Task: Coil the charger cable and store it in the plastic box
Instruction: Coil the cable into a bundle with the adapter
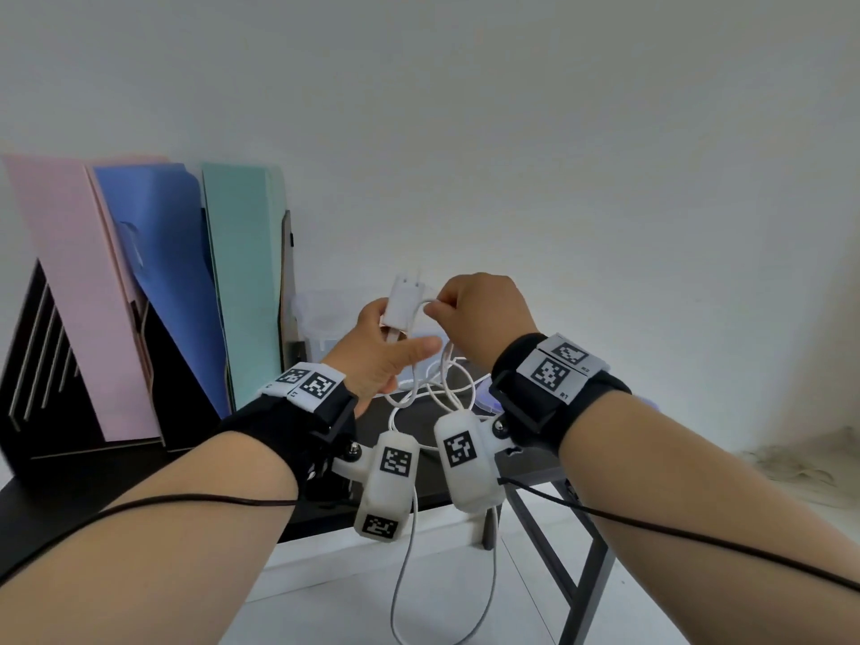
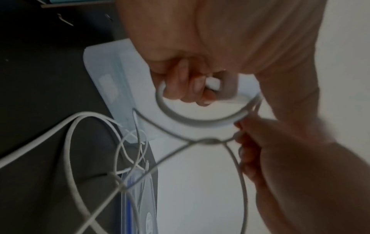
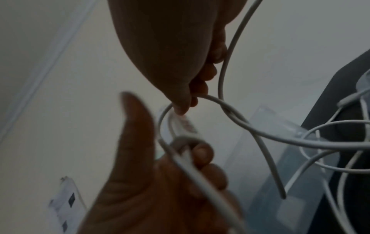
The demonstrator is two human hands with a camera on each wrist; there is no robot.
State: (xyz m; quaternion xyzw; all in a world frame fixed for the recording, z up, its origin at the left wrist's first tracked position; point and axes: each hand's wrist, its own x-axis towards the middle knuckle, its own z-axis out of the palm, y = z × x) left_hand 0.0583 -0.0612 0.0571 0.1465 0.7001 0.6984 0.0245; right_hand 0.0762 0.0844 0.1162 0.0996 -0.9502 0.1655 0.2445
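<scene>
My left hand (image 1: 384, 335) holds the white charger adapter (image 1: 404, 300) upright above the black table, fingers curled round it and thumb sticking out. In the left wrist view the adapter (image 2: 214, 83) shows between those fingers. My right hand (image 1: 442, 305) pinches the white cable (image 1: 446, 388) just beside the adapter. The cable (image 2: 192, 120) bends in a small loop between both hands. More loose loops (image 3: 240, 123) hang below, and one strand drops past the table edge to the floor. The clear plastic box (image 1: 321, 325) stands open on the table behind my left hand.
Pink, blue and green file holders (image 1: 153, 290) stand at the left of the black table (image 1: 116, 477). A clear lid with blue trim (image 1: 484, 394) lies near the table's right edge. Light floor lies below, and a wall socket (image 3: 64, 205) shows in the right wrist view.
</scene>
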